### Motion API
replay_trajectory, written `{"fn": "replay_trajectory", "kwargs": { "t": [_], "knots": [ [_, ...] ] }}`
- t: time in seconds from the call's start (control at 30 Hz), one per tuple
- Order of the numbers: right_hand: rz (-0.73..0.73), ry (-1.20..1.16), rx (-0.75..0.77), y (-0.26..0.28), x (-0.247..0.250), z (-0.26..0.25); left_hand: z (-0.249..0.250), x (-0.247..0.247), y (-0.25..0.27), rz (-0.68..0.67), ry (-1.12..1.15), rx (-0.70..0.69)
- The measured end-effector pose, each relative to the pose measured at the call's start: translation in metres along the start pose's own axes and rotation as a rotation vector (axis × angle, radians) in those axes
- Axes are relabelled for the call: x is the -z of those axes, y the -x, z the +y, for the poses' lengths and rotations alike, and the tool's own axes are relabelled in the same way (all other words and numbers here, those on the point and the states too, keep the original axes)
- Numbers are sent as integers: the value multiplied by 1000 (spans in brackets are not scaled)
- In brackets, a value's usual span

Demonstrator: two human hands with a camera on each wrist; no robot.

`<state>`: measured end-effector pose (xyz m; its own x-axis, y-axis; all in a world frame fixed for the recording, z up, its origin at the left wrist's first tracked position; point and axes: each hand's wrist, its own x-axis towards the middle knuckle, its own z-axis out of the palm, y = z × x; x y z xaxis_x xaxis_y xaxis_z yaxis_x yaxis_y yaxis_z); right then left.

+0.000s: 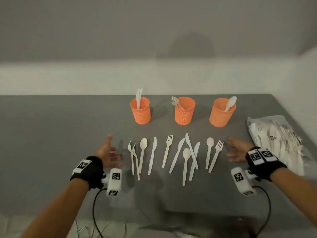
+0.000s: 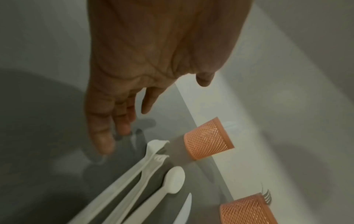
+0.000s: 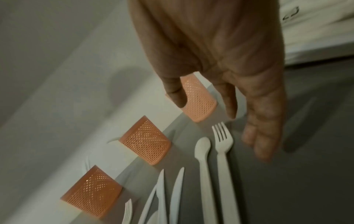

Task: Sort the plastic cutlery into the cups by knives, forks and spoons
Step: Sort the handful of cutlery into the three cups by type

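Three orange mesh cups stand in a row at the back of the grey table (image 1: 51, 134): the left cup (image 1: 140, 111) holds a knife, the middle cup (image 1: 185, 111) forks, the right cup (image 1: 222, 112) a spoon. In front lies a row of white plastic cutlery: two forks on edge (image 1: 133, 157), a spoon (image 1: 142, 152), a knife (image 1: 152, 155), a fork (image 1: 167, 150), crossed knives (image 1: 190, 152), another spoon (image 1: 185, 164), then a spoon (image 1: 209, 152) and fork (image 1: 216, 155). My left hand (image 1: 108, 152) hovers empty left of the row, fingers straight (image 2: 107, 121). My right hand (image 1: 237, 148) hovers empty at the right end (image 3: 254, 128).
A clear plastic bag of spare cutlery (image 1: 277, 141) lies at the table's right edge, close behind my right hand. A white wall runs behind the cups. Black cables (image 1: 95, 212) hang from both wrist cameras over the table's near edge.
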<state>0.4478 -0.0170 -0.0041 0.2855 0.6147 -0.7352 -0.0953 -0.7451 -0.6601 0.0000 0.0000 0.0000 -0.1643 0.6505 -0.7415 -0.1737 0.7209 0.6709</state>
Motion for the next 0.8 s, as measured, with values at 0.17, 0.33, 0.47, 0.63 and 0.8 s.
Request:
{"fn": "replay_trajectory", "kwargs": {
  "t": [0.17,0.33,0.47,0.63,0.8],
  "knots": [
    [2,83,-82,-27,-19,7,-9,-26,-13,-19,-46,93],
    [-35,111,-87,-15,-40,0,-9,-57,-20,-25,-71,116],
    [-100,228,-37,6,-74,-5,-10,-99,-20,-110,-170,99],
    [-145,656,92,10,-123,-7,-20,-160,-4,-282,-270,77],
    [-48,989,229,-5,-167,11,-23,-184,11,-403,-305,116]
  ]
}}
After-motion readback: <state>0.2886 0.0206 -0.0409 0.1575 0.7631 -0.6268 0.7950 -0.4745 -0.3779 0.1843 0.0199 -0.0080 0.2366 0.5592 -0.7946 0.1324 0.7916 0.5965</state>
